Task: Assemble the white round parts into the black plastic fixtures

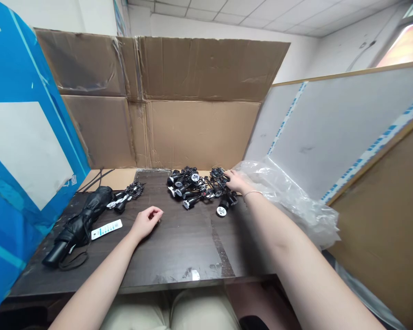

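Resting just above the dark table, my left hand (pixel 146 222) has its fingers curled in toward the thumb, and nothing shows in them. My right hand (pixel 236 181) reaches to the far right of a pile of black cylindrical parts (pixel 189 188) with white round ends and dark wires. Its bent fingers touch the wired bunch (pixel 218 176) there; the fingertips are partly lost among the dark pieces, so what they grip is unclear. Closer to me lies one black cylinder (pixel 222 207), its white end facing me. A smaller bunch of similar parts (pixel 125 196) lies left, beyond my left hand.
A folded black umbrella (pixel 82 217) with a white tag (pixel 106 229) lies on the table (pixel 179 247) at the left. Clear plastic bags (pixel 292 197) are heaped at the right, beside my forearm. Cardboard (pixel 203 128) stands behind, with a blue panel (pixel 17 73) left and a grey partition (pixel 337 128) right.
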The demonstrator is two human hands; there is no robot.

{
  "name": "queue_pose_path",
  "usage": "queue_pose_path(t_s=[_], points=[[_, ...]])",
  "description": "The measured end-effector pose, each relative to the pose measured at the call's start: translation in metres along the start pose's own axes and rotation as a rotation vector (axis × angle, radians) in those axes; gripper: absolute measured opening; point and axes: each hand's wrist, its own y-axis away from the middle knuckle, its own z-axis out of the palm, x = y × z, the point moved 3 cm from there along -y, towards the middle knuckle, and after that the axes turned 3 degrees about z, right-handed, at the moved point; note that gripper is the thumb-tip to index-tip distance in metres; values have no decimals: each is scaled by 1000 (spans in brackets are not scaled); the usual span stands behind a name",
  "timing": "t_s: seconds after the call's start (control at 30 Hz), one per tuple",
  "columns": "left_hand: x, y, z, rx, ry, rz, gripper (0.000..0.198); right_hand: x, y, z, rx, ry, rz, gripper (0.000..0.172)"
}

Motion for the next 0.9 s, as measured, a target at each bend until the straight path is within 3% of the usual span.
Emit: queue_pose_path(t_s=[0.2,0.37,0.43,0.53,0.6,0.9], points=[[-3,-1,2,-11,-17,-2,27,-14,24,-18,-45,32,-20,38],[-2,-1,2,-19,-37,1,28,-34,66,-19,-241,37,-132,19],[-1,0,2,-21,-48,4,29,-39,84,-16,-271,52,-147,24],[1,0,2,-21,-56,5,29,-42,102,-10,-210,105,-147,53],[1,0,2,-22,-55,4,29,-43,107,-3,-201,124,-134,61],[1,0,1,-23,-59,7,28,-32,104,16,-110,-141,-146,29]])
